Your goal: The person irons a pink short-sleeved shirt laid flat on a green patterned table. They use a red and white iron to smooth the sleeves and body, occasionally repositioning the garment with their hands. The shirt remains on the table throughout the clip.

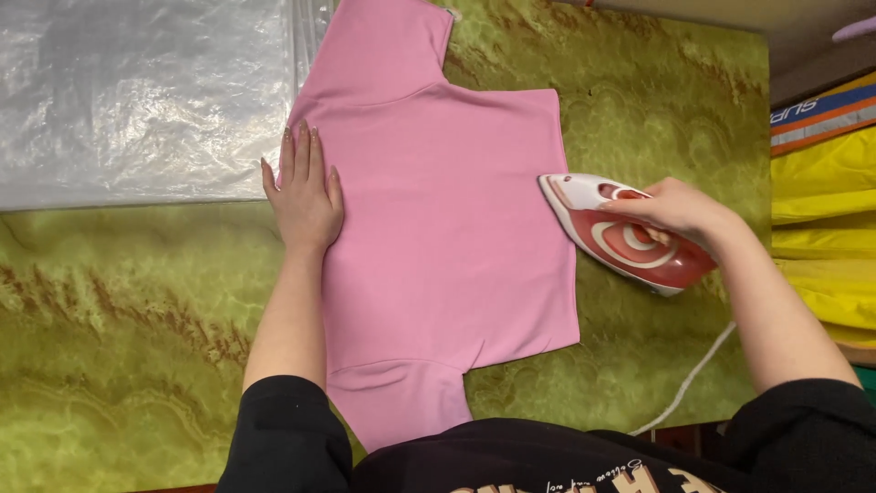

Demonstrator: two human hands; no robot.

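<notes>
Pressing pink shirt (438,210) flat, left hand (306,196) open; right hand (671,210) seemingly grips iron (630,242).

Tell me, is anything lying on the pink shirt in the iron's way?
Only the left hand, flat on the shirt's far edge. The cloth next to the iron, held by the right hand, shows nothing on it.

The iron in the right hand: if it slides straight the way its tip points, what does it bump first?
Probably the right edge of the pink top. The iron, in the right hand, points its tip left at that edge, seemingly just short of it.
</notes>
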